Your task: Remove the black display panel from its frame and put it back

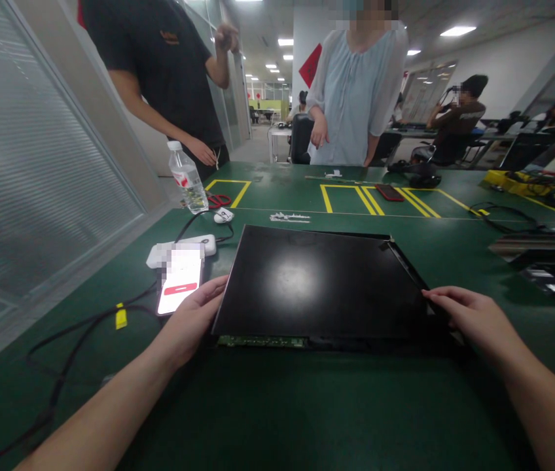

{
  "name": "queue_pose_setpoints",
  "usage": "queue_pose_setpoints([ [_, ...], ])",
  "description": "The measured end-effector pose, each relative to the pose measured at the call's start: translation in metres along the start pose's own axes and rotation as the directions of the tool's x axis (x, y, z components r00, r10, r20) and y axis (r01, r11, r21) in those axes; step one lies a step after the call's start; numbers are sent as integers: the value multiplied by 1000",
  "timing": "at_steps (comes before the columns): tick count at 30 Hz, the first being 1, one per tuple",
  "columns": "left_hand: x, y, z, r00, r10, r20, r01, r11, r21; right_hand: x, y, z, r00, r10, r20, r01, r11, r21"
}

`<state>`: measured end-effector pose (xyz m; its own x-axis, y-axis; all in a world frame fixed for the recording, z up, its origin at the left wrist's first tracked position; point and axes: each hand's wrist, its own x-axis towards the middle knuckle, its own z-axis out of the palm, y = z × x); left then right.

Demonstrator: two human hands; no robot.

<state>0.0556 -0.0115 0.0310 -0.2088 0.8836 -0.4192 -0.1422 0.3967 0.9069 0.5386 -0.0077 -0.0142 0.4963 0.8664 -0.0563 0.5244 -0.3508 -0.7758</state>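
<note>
A black LCD screen panel (317, 288) lies in front of me on the green table, with a strip of green circuit board (260, 341) showing along its near edge. My left hand (194, 320) grips the panel's left side, its fingers partly hidden behind the edge. At the right edge, my right hand (459, 307) pinches the side with thumb and fingers, beside a dark frame strip (408, 265) that stands slightly apart from the panel. Close to my left hand lies a phone (182, 281) with its screen lit.
A water bottle (188, 178), red scissors (219, 201), a white power bank (209, 245) and black cables (69, 353) are at left. White scraps (290, 217) lie beyond the panel; a red-edged phone (389, 192) lies farther back. Two people stand across the green table (307, 412).
</note>
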Motion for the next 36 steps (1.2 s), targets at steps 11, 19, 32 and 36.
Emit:
queue_pose_setpoints([
  [11,7,-8,-9,991,109,80,-114,991,69,-9,-16,0,999,49,2,-49,999,-6],
  [19,4,-7,-10,986,150,74,-151,988,13,-11,-23,0,996,90,9,-90,996,-21],
  [32,0,-7,-7,965,188,183,-181,982,-59,-10,-19,0,997,83,1,-83,996,-36],
  [36,-1,-6,-7,959,198,202,-188,980,-71,-14,-24,0,996,90,5,-90,996,-31],
])
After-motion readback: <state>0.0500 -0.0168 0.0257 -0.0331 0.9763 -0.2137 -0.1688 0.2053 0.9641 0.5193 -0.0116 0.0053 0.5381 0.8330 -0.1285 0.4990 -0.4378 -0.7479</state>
